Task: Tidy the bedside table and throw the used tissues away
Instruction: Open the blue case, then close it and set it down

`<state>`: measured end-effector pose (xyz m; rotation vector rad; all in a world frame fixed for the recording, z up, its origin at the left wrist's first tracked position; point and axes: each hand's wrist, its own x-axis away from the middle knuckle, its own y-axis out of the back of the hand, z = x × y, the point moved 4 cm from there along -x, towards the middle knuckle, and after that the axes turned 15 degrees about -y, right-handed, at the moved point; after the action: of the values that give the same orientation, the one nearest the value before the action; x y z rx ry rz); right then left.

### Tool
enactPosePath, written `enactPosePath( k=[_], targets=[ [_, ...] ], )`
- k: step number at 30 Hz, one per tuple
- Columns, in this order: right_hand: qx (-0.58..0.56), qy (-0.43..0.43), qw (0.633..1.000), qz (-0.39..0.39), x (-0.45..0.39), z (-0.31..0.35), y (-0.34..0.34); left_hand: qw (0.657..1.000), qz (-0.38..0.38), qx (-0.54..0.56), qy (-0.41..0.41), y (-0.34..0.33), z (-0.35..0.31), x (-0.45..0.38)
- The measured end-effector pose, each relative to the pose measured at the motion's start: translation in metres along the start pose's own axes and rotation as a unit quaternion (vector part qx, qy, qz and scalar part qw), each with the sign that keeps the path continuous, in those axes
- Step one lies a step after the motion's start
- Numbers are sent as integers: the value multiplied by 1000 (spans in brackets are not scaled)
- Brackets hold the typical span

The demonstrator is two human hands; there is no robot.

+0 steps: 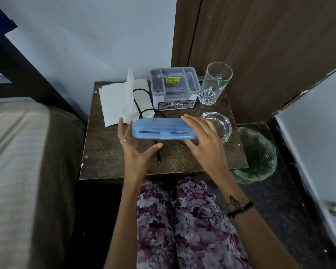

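Notes tissues (114, 100) flat on the bedside table's (109, 152) far-left corner, centre-left of frame, likely awaiting the bin (260, 152) at right; holds blue case (163, 127) mid-frame above the cable (142, 94), probably for re-siting: right hand (206, 144) clasps one end, left hand (136, 150) steadies the other with fingers wide and straight.

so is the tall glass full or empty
Empty: the tall glass stands upright, clear right down to its cut base, no liquid showing.

Single head-worn wide-angle view, looking steeply down
It faces the small dark wooden bedside table (109, 156) against the pale wall (85, 35), close above it; the person's lap (182, 230) fills the bottom edge.
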<state>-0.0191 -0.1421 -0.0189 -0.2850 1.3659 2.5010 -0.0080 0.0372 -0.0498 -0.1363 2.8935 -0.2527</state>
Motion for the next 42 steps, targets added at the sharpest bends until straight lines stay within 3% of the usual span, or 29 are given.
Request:
enactPosePath(
  k=[3, 5, 7, 10, 28, 42],
  targets=[
    [-54, -22, 998, 19, -2, -4, 5, 972, 88, -188, -110, 12, -1, -9],
    [-77, -20, 996, 30, -3, -6, 7, 945, 101, -266, -163, 16, -9, -14],
    [-86, -19, 996, 34, -4, -9, 7, 923, 112, -304, -209, 15, -20, -19],
    [-96, -33, 994, 35, -6, -12, 5, 916, 115, -293, -248, 13, -28, -24],
    [-102, -8, 995, 14, -18, -20, -1, 918, 76, -293, -257, 9, -19, -22],
    [-114, -75, 970, 200, 3, 6, -42, 906, 63, -351, -227, 63, 4, 4]
  ],
)
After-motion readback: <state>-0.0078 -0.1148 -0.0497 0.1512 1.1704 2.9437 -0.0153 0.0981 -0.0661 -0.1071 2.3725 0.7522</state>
